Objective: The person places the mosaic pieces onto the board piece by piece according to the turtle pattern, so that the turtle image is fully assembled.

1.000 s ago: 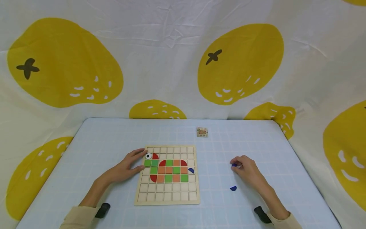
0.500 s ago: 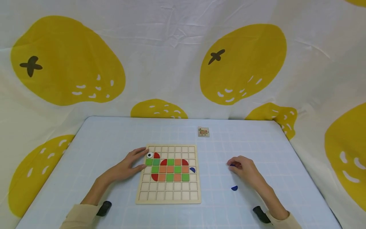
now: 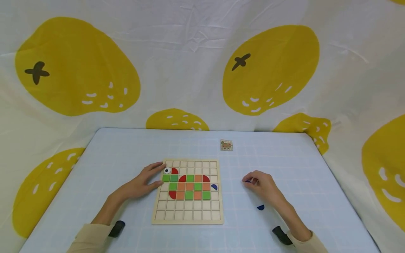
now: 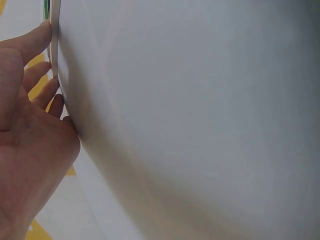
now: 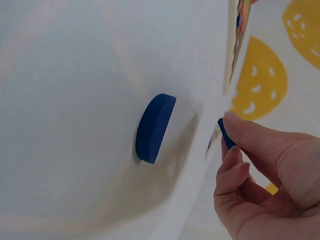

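Observation:
A wooden grid board lies left of the table's middle, with red, green and orange pieces and a round eye piece set in its squares. One blue half-round piece sits near its right edge. My left hand rests along the board's left edge, fingers extended; the left wrist view shows its fingertips against the rim. Right of the board, my right hand pinches another blue half-round piece between thumb and fingers, which partly hide it. A third blue half-round piece lies on the table below that hand.
A small picture card lies behind the board, to its right. The table has a pale blue checked cover. Behind it hangs a white cloth with large yellow fruit shapes. Each wrist bears a black device.
My right hand has moved left, toward the board, with the blue half-round piece in its fingers. The left hand stays at the board's edge. The head view has shifted slightly.

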`<control>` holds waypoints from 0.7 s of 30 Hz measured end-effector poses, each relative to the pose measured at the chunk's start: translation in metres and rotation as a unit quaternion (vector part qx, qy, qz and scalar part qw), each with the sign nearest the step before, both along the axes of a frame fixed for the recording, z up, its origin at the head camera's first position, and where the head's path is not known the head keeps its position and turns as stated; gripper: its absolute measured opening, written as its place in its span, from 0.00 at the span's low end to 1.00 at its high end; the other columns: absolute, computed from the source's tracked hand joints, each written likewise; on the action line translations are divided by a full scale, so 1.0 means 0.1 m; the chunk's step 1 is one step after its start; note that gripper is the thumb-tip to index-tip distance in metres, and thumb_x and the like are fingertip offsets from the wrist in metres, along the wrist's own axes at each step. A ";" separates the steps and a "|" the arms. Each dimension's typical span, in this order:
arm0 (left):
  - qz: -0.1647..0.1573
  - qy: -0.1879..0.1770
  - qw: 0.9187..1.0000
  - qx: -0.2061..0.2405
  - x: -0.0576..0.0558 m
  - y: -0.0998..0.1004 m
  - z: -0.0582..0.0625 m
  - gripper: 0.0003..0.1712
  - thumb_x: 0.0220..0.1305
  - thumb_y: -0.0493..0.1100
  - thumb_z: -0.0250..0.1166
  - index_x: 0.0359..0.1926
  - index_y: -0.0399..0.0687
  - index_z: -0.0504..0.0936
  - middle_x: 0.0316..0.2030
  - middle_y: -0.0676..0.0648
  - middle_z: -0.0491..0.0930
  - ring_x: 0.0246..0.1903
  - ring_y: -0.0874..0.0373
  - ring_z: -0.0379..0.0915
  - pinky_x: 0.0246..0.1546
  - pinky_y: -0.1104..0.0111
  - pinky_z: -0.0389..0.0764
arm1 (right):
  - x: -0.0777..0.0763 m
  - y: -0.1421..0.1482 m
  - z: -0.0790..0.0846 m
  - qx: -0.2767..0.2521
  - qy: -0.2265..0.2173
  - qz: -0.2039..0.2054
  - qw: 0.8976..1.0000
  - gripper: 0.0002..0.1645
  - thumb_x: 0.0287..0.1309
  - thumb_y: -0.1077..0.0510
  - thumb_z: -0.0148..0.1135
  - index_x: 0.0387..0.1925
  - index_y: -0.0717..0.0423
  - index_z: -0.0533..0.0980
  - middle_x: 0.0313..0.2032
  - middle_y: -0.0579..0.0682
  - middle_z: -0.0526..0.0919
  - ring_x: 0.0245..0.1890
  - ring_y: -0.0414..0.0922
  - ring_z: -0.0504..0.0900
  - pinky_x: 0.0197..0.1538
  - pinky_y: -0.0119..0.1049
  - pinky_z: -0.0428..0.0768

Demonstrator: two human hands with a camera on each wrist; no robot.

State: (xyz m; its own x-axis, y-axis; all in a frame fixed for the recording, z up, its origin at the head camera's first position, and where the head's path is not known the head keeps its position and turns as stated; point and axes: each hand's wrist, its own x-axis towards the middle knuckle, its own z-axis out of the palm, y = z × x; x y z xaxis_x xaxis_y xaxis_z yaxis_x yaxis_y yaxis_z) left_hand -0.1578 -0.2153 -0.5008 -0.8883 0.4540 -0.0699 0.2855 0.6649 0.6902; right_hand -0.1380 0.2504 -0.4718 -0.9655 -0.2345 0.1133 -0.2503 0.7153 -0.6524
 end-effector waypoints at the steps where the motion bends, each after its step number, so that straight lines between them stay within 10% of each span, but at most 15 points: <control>1: 0.000 0.000 1.000 -0.001 0.00 0.00 0.00 0.40 0.74 0.52 0.64 0.79 0.46 0.61 0.78 0.37 0.52 0.76 0.34 0.45 0.69 0.34 0.56 | 0.00 -0.02 0.00 -0.002 0.001 0.003 1.000 0.08 0.57 0.67 0.74 0.37 0.54 0.86 0.32 0.42 0.83 0.32 0.40 0.76 0.36 0.31 0.78; 21: -0.014 0.015 1.000 0.016 0.00 -0.01 0.02 0.38 0.75 0.50 0.63 0.78 0.42 0.62 0.77 0.35 0.54 0.75 0.32 0.47 0.68 0.33 0.57 | -0.01 -0.45 0.00 -0.046 -0.019 0.067 0.997 0.08 0.59 0.69 0.72 0.41 0.59 0.86 0.38 0.46 0.86 0.34 0.38 0.78 0.40 0.31 0.82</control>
